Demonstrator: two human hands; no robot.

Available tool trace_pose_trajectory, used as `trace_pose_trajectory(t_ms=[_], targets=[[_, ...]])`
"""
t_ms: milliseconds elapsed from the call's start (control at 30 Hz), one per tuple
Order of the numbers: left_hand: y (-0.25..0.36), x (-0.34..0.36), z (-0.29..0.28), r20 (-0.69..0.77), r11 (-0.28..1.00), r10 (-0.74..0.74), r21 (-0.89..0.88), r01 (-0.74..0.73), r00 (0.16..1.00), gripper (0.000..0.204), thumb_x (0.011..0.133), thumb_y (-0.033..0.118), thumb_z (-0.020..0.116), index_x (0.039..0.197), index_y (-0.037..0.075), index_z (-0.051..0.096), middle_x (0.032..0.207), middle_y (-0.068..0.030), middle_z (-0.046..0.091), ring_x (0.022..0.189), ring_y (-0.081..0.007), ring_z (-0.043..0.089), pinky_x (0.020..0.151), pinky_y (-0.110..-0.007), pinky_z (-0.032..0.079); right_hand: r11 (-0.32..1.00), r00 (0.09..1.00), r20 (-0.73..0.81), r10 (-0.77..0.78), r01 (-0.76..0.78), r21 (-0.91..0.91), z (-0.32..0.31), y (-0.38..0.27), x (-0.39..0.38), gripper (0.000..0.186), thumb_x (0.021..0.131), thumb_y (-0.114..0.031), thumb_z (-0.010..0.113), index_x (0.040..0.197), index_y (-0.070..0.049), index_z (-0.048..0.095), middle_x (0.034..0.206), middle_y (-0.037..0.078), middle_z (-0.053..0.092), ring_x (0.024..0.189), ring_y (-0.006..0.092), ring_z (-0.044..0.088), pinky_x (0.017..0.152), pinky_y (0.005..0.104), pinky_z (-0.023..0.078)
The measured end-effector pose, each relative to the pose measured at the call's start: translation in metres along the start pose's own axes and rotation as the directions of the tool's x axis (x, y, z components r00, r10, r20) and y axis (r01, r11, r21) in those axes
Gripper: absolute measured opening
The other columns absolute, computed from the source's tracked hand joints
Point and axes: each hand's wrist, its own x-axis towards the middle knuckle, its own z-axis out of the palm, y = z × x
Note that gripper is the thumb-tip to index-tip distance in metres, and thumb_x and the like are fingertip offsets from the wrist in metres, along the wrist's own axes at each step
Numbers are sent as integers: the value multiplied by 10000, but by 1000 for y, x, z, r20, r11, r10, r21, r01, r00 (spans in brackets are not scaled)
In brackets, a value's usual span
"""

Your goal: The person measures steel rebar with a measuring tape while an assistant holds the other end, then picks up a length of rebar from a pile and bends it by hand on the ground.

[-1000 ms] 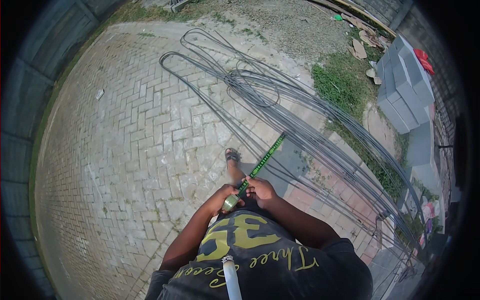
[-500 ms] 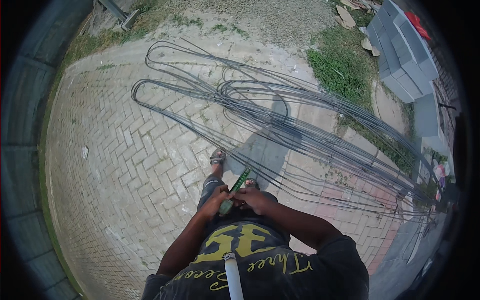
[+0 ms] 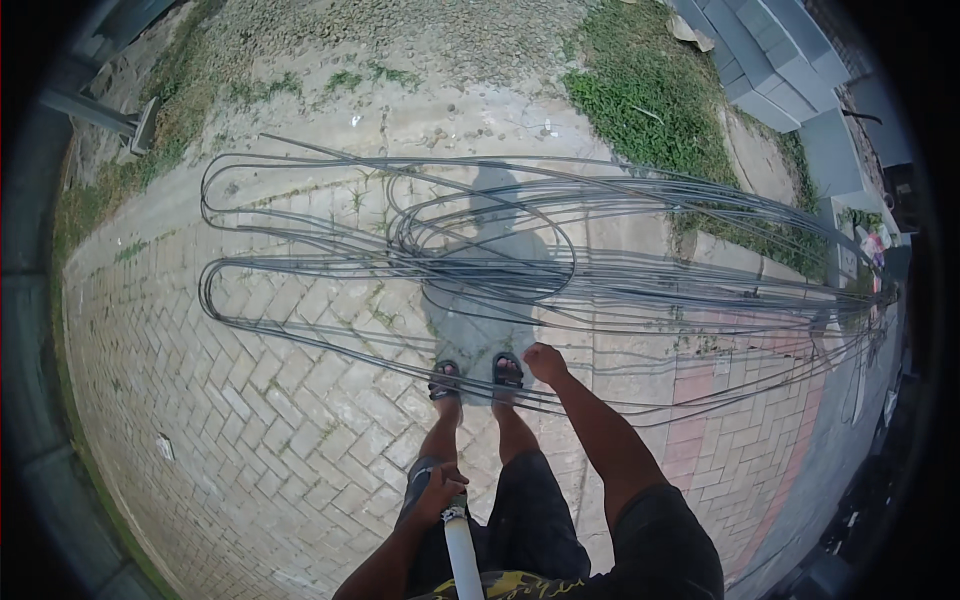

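My left hand [image 3: 440, 492] is closed in front of my left thigh, around a green tape measure [image 3: 459, 499]. Only a sliver of the tape measure shows past the fingers, and its blade is not visible. Stretched forward and to the right, my right hand [image 3: 545, 363] is curled into a fist beside my right foot in the view; whether anything is inside it cannot be made out. Long steel rods [image 3: 640, 275], bent into loops at the left, lie across the paving beyond my feet. Their nearest strands pass around my sandals [image 3: 508, 370].
A cigarette [image 3: 463, 555] juts up from the lower edge. Grey blocks [image 3: 770, 60] are stacked at the far right beside grass [image 3: 640, 90]. Gravel [image 3: 430, 40] lies at the back, and a metal post [image 3: 90, 110] stands at the far left. Herringbone paving [image 3: 260, 440] spreads leftward.
My hands were together on the tape measure with some green blade out. They have parted: the right reached forward and right, the left stayed low with the tape measure. The view has turned.
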Motion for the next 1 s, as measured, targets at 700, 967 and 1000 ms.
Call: trace_pose_trajectory(t_ms=[700,967,1000], targets=[[-74,15,9,-140,950,-188,-279,144,972,484,776,115,498,1231,14,367,1055,-129,580,933,-160,521,835,-286,417,669,934,45,-354,287,-686,6,34,166,380,807,-433,603,850,-57,570,816,119,578,814,260,598,665,392,493],[-65,15,-11,-67,980,-7,-200,-6,998,469,801,102,479,1245,-1,368,1039,-141,596,917,-172,531,830,-287,424,530,694,-98,-714,444,-723,-122,-146,-40,367,754,-409,670,641,-89,531,559,69,521,432,235,522,410,357,411],[-61,16,-20,-51,988,14,-154,-22,999,461,829,89,466,1264,-15,359,1032,-155,607,901,-184,540,818,-291,437,515,682,-105,-724,433,-740,-151,-167,-68,367,754,-409,670,641,-89,531,559,69,521,432,235,522,410,357,411]])
